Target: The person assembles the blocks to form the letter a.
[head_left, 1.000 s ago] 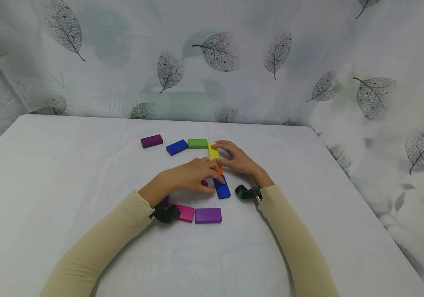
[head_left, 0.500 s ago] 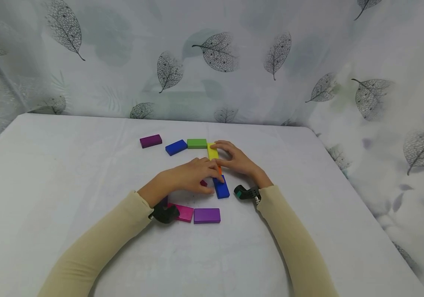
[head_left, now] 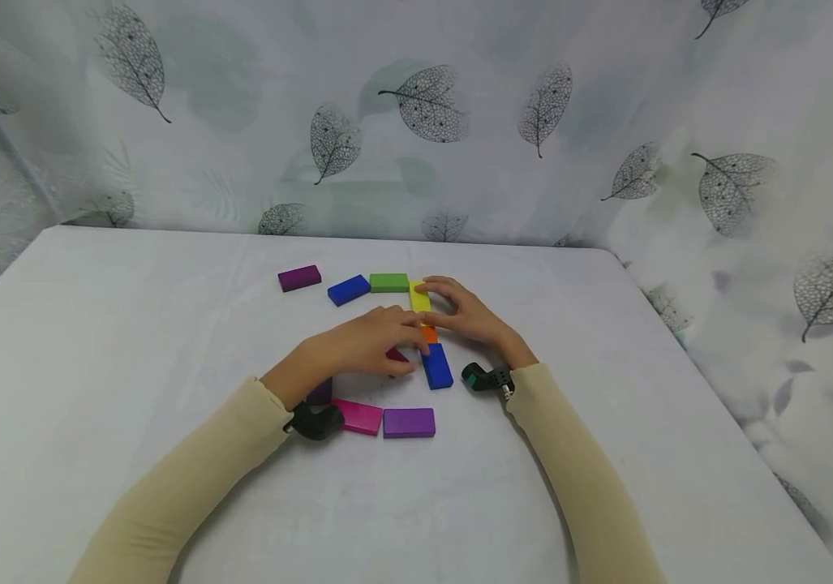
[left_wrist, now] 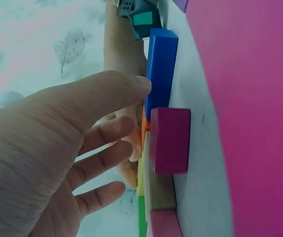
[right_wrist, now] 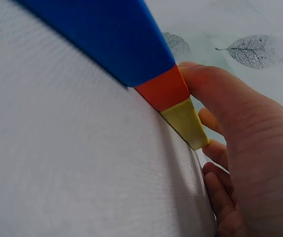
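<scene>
A row of rectangular blocks lies on the white table. My left hand (head_left: 372, 341) hovers left of the near blue block (head_left: 438, 369), fingers loosely bent and holding nothing, its fingertips close to that block's edge. In the left wrist view its thumb overlaps the blue block (left_wrist: 161, 69). My right hand (head_left: 470, 315) rests on the right side of the row, its index finger at the far end of the yellow block (head_left: 419, 298) and its thumb near the orange block (head_left: 429, 334). In the right wrist view, the thumb touches the orange block's edge (right_wrist: 163, 89).
A green block (head_left: 389, 283), a second blue block (head_left: 349, 289) and a purple-maroon block (head_left: 299, 278) lie at the back. Nearer are a pink block (head_left: 359, 417) and a violet block (head_left: 409, 422). A dark red block (head_left: 396, 355) is partly covered by the left hand.
My left hand has drawn back slightly to the left from the near blue block, uncovering more of it and the orange block. The right hand stays at the yellow block.
</scene>
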Motion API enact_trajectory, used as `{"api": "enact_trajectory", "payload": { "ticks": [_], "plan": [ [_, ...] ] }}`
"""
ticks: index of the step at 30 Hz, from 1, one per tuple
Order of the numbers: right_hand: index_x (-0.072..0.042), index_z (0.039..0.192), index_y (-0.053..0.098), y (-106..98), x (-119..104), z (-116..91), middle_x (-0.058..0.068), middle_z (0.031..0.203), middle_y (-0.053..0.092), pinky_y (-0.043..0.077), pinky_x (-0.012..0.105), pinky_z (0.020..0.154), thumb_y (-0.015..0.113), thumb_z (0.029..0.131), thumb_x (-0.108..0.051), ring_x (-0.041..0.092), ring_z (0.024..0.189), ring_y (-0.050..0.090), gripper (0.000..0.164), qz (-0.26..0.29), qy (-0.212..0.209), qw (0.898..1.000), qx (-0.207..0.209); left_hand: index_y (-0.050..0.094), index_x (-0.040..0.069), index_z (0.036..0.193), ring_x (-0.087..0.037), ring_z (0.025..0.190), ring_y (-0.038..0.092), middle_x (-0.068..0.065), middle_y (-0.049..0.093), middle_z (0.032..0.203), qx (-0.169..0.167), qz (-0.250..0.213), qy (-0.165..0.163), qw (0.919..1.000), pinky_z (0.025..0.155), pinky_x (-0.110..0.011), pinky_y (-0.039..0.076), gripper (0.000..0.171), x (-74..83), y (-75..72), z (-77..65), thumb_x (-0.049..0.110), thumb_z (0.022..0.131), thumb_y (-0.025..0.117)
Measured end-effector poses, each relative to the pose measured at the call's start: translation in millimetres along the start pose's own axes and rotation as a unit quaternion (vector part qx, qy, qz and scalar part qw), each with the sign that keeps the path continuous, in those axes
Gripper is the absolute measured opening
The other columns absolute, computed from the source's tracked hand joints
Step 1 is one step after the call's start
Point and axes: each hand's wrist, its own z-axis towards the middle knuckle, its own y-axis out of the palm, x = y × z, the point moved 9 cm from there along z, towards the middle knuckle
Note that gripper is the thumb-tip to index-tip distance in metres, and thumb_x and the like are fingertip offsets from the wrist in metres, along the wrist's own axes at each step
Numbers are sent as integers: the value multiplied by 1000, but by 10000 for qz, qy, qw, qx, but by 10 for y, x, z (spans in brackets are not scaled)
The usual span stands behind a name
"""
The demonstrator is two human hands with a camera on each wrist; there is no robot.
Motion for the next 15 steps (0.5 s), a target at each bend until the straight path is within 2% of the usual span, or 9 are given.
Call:
{"api": "enact_trajectory", "payload": {
  "ticks": [5, 10, 15],
  "plan": [
    [-15, 142, 50, 2, 42, -8, 9, 155, 33, 16, 55, 116, 69, 92, -26, 28, 146, 23, 55, 56, 176, 9998, -3, 70, 14, 113, -21, 111, 53, -5, 60, 114, -131, -19, -195, 9997, 101, -41, 42, 25, -63, 23, -35, 22, 90, 70],
    [-14, 142, 50, 6, 69, 7, 9, 155, 33, 15, 55, 117, 69, 92, -26, 28, 146, 22, 55, 136, 206, 9997, 7, 70, 14, 115, -18, 105, 56, -5, 60, 117, -253, -121, -343, 9990, 97, -36, 45, 27, -112, 19, -82, 24, 90, 70],
    [-13, 142, 50, -3, 54, 9, 9, 155, 33, 15, 55, 117, 69, 91, -26, 29, 146, 22, 55, 135, 184, 9997, 9, 69, 14, 117, -16, 103, 56, -3, 60, 118, -549, -266, -439, 9972, 93, -31, 49, 31, -118, 46, -114, 26, 89, 71]
  ]
}}
